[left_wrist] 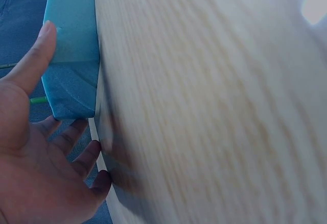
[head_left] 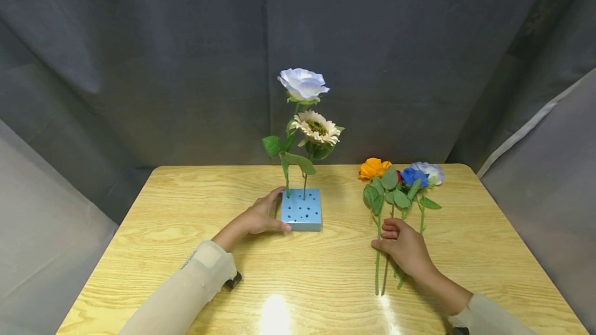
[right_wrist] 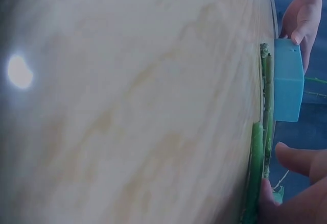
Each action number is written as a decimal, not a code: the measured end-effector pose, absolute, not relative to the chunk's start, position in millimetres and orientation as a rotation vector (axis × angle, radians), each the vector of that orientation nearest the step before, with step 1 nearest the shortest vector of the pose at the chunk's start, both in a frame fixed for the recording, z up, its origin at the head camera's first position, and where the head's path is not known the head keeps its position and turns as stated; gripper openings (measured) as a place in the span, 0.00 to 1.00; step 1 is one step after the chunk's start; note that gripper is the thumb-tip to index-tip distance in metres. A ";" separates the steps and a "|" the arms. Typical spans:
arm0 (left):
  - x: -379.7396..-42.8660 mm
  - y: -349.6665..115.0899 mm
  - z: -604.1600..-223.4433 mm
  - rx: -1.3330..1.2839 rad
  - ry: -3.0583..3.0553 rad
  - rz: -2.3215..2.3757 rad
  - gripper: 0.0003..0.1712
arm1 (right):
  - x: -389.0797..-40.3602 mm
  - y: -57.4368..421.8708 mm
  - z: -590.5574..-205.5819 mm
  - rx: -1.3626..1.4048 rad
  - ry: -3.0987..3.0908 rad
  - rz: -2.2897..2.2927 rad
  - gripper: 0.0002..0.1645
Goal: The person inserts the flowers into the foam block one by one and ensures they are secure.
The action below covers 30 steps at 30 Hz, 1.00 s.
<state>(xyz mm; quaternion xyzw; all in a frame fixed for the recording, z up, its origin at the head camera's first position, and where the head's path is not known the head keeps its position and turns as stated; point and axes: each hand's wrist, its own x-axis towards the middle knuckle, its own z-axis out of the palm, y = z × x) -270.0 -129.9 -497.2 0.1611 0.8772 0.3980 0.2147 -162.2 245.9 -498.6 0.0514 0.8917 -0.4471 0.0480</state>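
My left hand [head_left: 261, 217] holds the light blue foam block [head_left: 301, 210] at its left side. In the left wrist view its thumb [left_wrist: 43, 48] lies against the front face, while the other fingers spread near the rear end. Upright in the block stand a pale lavender rose [head_left: 303, 86] and a cream daisy-like flower [head_left: 316, 128]. My right hand [head_left: 410, 249] hovers over the stems of several flowers lying on the table. Its thumb and forefinger stay apart beside the green stem [head_left: 377, 268] of the orange flower [head_left: 374, 168]; the hand hides part of the other stems.
Next to the orange flower lie a blue flower [head_left: 414, 177], a pale lavender flower [head_left: 433, 172] and a mostly hidden red one [head_left: 398, 176]. Several small holes dot the block's top. A dark grey curtain [head_left: 186, 66] hangs behind the wooden table [head_left: 326, 283].
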 end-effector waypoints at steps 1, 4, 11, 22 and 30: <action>-270.4 -129.9 -497.5 0.447 2.433 1.105 0.69 | -162.6 245.4 -498.7 0.150 2.725 -1.348 0.42; -271.0 -130.4 -497.5 0.446 2.431 1.107 0.69 | -164.0 243.6 -498.1 0.130 2.754 -1.299 0.43; -271.0 -130.9 -498.1 0.434 2.427 1.105 0.69 | -165.8 239.6 -493.5 0.067 2.771 -1.237 0.44; -272.8 -130.4 -501.4 0.444 2.437 1.091 0.70 | -167.7 240.6 -492.3 0.062 2.743 -1.233 0.41; -271.0 -130.2 -499.6 0.450 2.439 1.110 0.70 | -175.5 244.6 -489.3 0.130 2.636 -1.290 0.40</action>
